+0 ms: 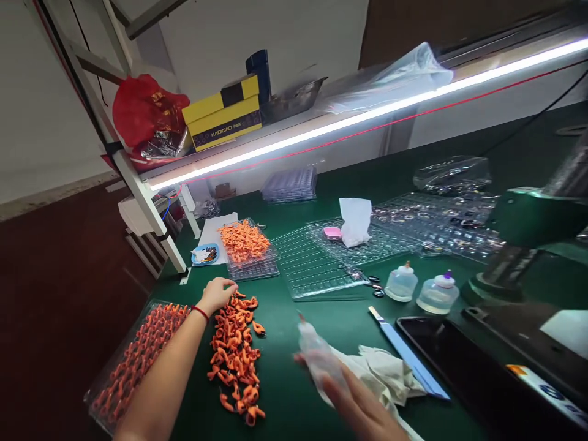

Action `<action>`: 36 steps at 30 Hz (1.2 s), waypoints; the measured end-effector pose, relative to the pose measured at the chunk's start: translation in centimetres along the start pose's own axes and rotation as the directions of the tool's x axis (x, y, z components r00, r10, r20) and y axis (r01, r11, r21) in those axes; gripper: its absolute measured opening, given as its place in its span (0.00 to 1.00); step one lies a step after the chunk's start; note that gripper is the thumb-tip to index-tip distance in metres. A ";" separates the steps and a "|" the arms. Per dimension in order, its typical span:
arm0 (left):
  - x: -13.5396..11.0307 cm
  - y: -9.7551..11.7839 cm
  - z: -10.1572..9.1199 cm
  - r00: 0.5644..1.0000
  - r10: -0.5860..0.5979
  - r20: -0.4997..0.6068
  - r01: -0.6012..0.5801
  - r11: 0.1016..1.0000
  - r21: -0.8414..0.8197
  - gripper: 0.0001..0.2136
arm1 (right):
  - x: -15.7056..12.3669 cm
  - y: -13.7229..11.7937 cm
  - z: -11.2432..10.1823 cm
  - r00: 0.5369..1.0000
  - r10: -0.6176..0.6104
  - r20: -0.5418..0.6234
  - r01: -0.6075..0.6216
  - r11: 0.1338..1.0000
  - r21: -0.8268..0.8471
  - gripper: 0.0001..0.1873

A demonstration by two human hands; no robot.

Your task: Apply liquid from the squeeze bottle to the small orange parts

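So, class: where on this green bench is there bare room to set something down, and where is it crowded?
Bare green mat lies between the loose orange pieces and the right hand holding a squeeze bottle. Another bare strip runs behind the clear trays, below the lamp. It is crowded from the trays to the two glue bottles and around the left hand.

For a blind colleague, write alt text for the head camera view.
A person's left hand reaches into loose orange parts on a green table, while the right hand holds a blurred small bottle. Clear trays lie beyond.
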State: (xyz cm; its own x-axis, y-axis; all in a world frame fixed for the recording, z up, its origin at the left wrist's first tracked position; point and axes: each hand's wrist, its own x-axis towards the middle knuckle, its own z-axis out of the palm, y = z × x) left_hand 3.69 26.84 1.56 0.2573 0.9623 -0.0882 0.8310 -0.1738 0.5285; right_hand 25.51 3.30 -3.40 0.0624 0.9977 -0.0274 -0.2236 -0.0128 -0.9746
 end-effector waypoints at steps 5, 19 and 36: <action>0.3 -0.3 2.5 0.993 0.113 0.043 -0.118 0.986 0.118 0.14 | 11.8 -1.0 5.0 0.995 -0.053 0.088 0.062 0.993 -0.097 0.16; -5.6 -0.1 2.4 0.765 0.477 0.434 -0.551 0.832 0.057 0.14 | 5.4 2.5 6.4 0.988 0.057 0.145 -0.058 0.998 0.000 0.18; -25.1 1.9 6.0 0.914 0.389 -0.114 -0.343 0.892 0.295 0.07 | -8.4 5.3 -0.3 0.972 0.207 0.109 -0.200 0.977 -0.069 0.27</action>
State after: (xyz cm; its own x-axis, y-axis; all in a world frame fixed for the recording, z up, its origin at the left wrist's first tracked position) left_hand 1.80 1.15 -0.24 0.5022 0.8361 0.2207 0.7985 -0.5463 0.2527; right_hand 24.13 -5.21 -8.38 -0.0920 0.9747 -0.2037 -0.1643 -0.2166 -0.9623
